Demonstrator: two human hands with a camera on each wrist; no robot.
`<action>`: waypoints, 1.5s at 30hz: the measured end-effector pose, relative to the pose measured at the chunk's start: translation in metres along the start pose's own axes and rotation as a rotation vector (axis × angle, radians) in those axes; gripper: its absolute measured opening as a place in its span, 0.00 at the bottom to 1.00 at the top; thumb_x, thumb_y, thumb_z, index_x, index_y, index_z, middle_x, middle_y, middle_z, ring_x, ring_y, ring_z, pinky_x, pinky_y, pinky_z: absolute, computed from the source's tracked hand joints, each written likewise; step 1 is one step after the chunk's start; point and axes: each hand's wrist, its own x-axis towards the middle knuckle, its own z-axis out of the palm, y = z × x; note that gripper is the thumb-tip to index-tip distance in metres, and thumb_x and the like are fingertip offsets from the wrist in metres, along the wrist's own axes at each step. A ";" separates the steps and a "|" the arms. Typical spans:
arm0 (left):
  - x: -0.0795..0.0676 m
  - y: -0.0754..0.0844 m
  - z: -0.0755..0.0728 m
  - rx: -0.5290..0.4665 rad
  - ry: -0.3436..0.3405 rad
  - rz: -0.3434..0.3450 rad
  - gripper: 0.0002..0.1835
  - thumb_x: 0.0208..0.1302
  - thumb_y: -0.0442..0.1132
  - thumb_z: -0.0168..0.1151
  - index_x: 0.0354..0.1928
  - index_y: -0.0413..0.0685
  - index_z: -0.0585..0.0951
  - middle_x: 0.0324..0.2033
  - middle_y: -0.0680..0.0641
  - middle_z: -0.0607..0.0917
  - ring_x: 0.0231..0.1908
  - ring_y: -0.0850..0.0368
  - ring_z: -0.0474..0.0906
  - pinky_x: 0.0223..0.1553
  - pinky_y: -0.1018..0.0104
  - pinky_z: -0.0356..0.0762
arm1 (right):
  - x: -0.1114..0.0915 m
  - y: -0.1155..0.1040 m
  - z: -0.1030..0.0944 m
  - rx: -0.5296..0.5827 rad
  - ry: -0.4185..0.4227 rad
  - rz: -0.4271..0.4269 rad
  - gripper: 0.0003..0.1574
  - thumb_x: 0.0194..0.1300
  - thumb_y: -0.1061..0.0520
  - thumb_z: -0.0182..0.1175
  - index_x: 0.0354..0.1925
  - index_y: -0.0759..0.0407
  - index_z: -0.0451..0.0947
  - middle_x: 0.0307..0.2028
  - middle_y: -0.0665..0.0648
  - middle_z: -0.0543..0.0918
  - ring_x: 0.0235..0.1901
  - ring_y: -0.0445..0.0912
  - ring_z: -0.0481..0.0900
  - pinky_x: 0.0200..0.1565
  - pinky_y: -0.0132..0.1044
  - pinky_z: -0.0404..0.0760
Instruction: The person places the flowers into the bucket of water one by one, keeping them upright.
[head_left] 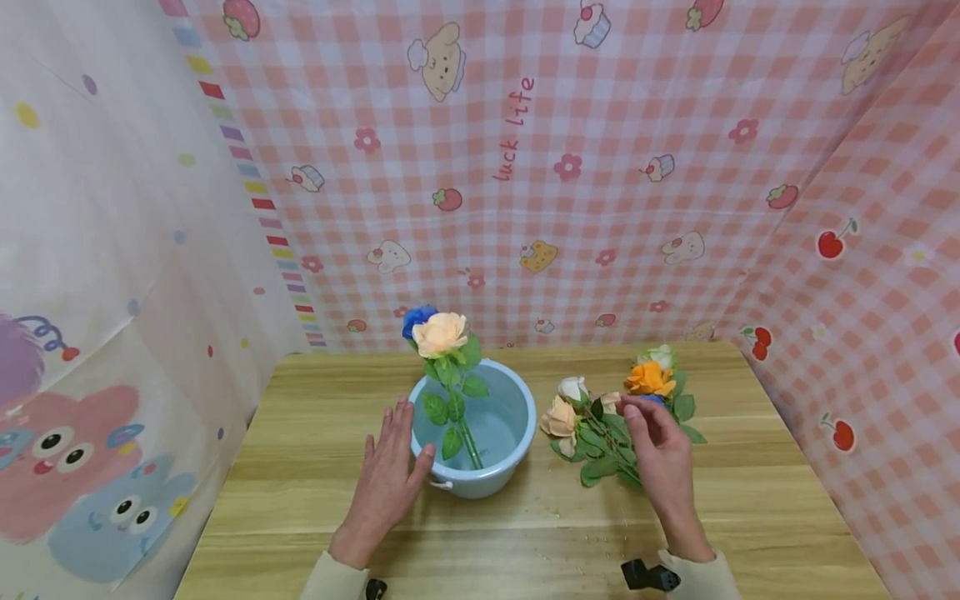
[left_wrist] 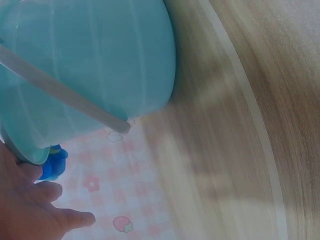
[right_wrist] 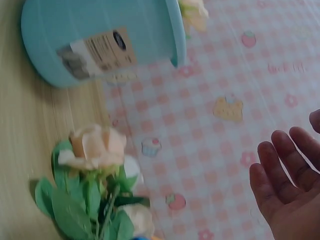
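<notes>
A light blue bucket (head_left: 529, 410) stands on the table, holding a peach rose (head_left: 441, 335) and a blue rose (head_left: 416, 320) on green leafy stems. My left hand (head_left: 384, 490) lies against the bucket's left rim with its fingers straight. Over the loose flowers on the right, my right hand (head_left: 663, 467) hovers with relaxed, slightly bent fingers and nothing in its grasp. Below and beside it lie a peach rose (right_wrist: 97, 147), a white rosebud (head_left: 572, 387), an orange rose (head_left: 651, 380) and green leaves (head_left: 600, 468).
The wooden table (head_left: 322, 433) carries the bucket and the flowers. A pink checked cloth (head_left: 570, 217) hangs behind it and along the right side. At the left hangs a white cartoon curtain (head_left: 150, 333). The bucket's handle (left_wrist: 65, 92) hangs down its side.
</notes>
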 end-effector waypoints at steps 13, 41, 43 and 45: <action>-0.001 -0.001 0.000 -0.011 -0.008 -0.008 0.40 0.79 0.51 0.51 0.81 0.37 0.52 0.81 0.38 0.53 0.78 0.35 0.49 0.68 0.22 0.52 | 0.004 0.015 -0.038 -0.013 0.151 0.095 0.20 0.79 0.57 0.56 0.56 0.74 0.80 0.42 0.46 0.88 0.45 0.38 0.84 0.50 0.23 0.80; -0.001 0.000 0.000 -0.027 -0.016 -0.013 0.40 0.79 0.50 0.52 0.82 0.38 0.50 0.81 0.39 0.51 0.79 0.34 0.48 0.69 0.22 0.51 | -0.006 0.063 -0.102 -0.452 0.077 0.406 0.33 0.79 0.40 0.54 0.67 0.60 0.77 0.61 0.53 0.82 0.53 0.34 0.76 0.44 0.15 0.69; -0.001 0.000 0.000 -0.025 -0.014 -0.011 0.40 0.79 0.50 0.51 0.82 0.38 0.50 0.81 0.38 0.51 0.79 0.34 0.48 0.68 0.22 0.51 | -0.007 0.066 -0.105 -0.468 0.025 0.431 0.34 0.79 0.40 0.53 0.69 0.61 0.74 0.66 0.63 0.78 0.59 0.45 0.76 0.45 0.15 0.68; -0.001 0.000 0.000 -0.024 -0.014 -0.012 0.40 0.79 0.50 0.51 0.82 0.38 0.50 0.81 0.38 0.51 0.79 0.34 0.48 0.68 0.22 0.51 | -0.008 0.069 -0.108 -0.478 -0.033 0.451 0.36 0.79 0.40 0.53 0.71 0.63 0.71 0.68 0.67 0.75 0.65 0.56 0.74 0.44 0.15 0.67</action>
